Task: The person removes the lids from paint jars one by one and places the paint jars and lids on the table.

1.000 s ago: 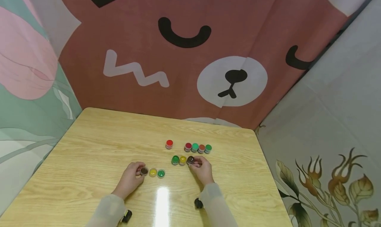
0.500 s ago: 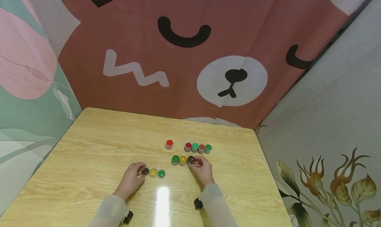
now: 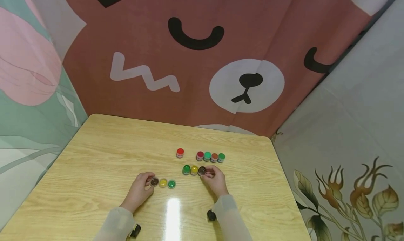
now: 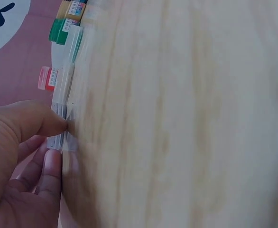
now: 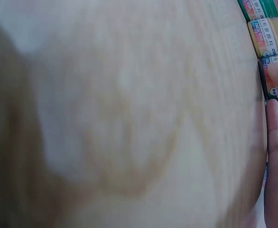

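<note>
My left hand [image 3: 139, 189] pinches a shallow clear lid with brown in it [image 3: 154, 181], thumb on the near side and fingers on the far side. Right of it, in a row, lie a clear lid with yellow [image 3: 162, 182] and one with green [image 3: 171, 184]. Seen edge-on in the left wrist view, the lids [image 4: 65, 83] look flat and thin. My right hand [image 3: 216, 181] pinches a small dark brown paint jar [image 3: 201, 170] between thumb and fingers. That jar stands at the right end of a row, beside a yellow jar [image 3: 194, 170] and a green jar [image 3: 186, 169].
Behind these, a red-topped jar [image 3: 180, 152] stands alone. To its right is a row of several lidded jars [image 3: 207, 156] with dark red, green and orange-brown tops. The wooden table [image 3: 120, 142] meets a bear-print curtain [image 3: 145, 104] at its far edge.
My left hand has slid the brown lid slightly right, closer to the yellow one. My right hand has kept its grip on the dark brown jar, with no visible movement.
</note>
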### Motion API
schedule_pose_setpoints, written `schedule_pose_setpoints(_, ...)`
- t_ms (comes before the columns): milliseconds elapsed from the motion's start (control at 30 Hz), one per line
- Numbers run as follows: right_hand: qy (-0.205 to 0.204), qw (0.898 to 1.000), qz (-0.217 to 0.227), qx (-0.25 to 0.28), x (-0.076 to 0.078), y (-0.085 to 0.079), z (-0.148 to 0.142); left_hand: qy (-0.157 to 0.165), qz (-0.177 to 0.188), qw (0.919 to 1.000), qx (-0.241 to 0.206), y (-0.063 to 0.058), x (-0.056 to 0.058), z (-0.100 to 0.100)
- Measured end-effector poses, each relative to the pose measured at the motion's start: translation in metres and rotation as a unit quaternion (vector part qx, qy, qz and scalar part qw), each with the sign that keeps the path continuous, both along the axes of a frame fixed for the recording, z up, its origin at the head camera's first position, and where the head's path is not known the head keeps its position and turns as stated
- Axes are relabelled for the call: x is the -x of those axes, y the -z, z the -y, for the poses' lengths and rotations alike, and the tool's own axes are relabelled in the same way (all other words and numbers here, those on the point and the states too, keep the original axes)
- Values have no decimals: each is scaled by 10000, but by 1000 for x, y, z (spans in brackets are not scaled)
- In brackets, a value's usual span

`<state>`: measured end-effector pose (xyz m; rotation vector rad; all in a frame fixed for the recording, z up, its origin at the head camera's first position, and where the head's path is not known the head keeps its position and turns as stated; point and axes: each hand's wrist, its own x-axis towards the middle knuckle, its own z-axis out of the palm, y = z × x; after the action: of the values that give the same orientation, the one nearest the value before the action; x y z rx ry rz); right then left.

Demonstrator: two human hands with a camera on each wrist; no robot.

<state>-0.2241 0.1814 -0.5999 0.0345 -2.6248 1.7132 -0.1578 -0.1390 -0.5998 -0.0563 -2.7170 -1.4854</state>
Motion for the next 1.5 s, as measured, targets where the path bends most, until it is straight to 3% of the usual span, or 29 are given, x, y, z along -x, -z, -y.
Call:
schedule_pose_setpoints(333, 16, 10000, -15, 74, 1, 0, 3, 36, -33, 10000, -80, 3, 3, 3)
schedule_pose_setpoints(567, -42, 9998, 178, -5, 2, -4, 7, 114, 12, 9999, 38, -2, 7, 4)
schedule_pose_setpoints(800, -145, 9999, 21, -52, -1, -25, 8, 345, 366, 9987, -2, -4, 13, 10)
schedule_pose_setpoints(1000, -187, 9986, -436, -236, 7, -47, 20, 858, 798, 9931, 70, -14, 24, 22)
schedule_pose_setpoints(1133, -379, 9979, -511, -83, 16, -62, 35, 1021, 994, 9895, 224, -32, 39, 20)
schedule_pose_setpoints(1233, -731, 9964, -431, -50, 26, -72, 48, 937, 857, 9919, 108, -45, 59, 9)
schedule_pose_setpoints(1367, -1167, 9924, -204, -331, 44, -78, 63, 795, 728, 9938, -257, -58, 86, -10)
schedule_pose_setpoints(1500, -1299, 9888, 158, -722, 58, -81, 78, 695, 776, 9937, -418, -66, 102, -25)
